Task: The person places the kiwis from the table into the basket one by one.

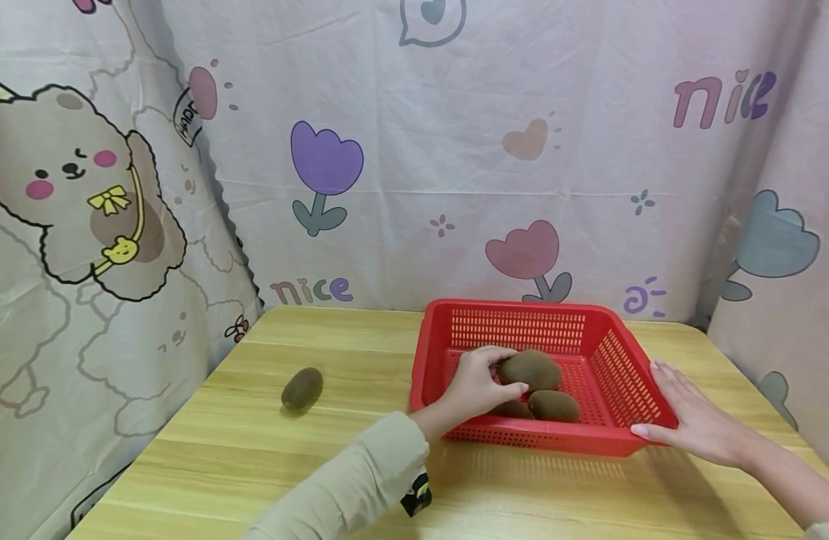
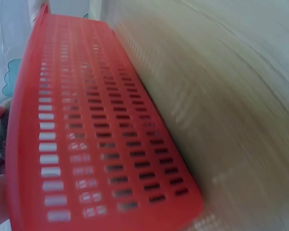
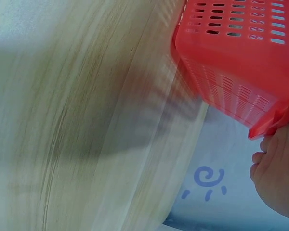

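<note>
A red plastic basket (image 1: 522,439) with slotted walls stands on the table. Inside it, my left hand (image 1: 478,382) grips a brown fuzzy kiwi (image 1: 532,370) between thumb and fingers. Another kiwi (image 1: 554,406) lies just below, and a third kiwi (image 1: 512,409) is partly hidden by the hand and the front wall. My right hand (image 1: 704,424) holds the basket's right front corner, thumb on the rim. From the left wrist, the held kiwi (image 2: 0,130) shows only in part behind the basket wall (image 2: 101,134). The right hand (image 3: 279,168) appears at the right wrist view's edge, against the basket (image 3: 236,62).
One single kiwi (image 1: 302,389) lies on the wooden table (image 1: 252,465), left of the basket. A printed cloth (image 1: 387,150) hangs behind the table and along both sides. A small dark patterned object (image 1: 417,495) shows beneath the left sleeve (image 1: 360,480).
</note>
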`<act>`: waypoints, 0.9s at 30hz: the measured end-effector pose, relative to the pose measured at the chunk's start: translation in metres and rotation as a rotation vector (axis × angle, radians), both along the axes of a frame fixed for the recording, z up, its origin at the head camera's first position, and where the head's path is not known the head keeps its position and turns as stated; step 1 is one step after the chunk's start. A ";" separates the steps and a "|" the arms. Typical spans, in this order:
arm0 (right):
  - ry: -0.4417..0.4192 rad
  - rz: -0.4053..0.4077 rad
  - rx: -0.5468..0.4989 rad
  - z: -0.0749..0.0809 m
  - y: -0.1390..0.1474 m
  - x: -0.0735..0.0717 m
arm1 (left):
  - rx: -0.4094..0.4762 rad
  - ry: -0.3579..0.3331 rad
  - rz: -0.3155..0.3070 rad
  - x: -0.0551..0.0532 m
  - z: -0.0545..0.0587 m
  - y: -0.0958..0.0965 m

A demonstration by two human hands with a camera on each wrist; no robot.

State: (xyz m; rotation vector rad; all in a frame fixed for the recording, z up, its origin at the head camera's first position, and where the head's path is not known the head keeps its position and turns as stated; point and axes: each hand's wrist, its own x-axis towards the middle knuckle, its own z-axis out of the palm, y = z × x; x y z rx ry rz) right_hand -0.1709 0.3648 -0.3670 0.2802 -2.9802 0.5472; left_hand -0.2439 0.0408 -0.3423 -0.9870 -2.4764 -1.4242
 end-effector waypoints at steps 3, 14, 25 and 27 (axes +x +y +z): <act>0.005 0.003 -0.003 0.001 0.000 0.000 | -0.060 0.025 -0.001 0.001 -0.001 0.011; 0.012 -0.001 0.002 0.002 0.001 0.000 | -0.247 0.080 -0.045 0.003 -0.003 0.050; -0.007 -0.005 0.008 0.003 -0.002 0.002 | -0.518 0.127 -0.112 0.010 -0.002 0.090; -0.008 -0.007 0.009 0.003 -0.002 0.002 | -0.530 0.128 -0.115 0.011 -0.001 0.095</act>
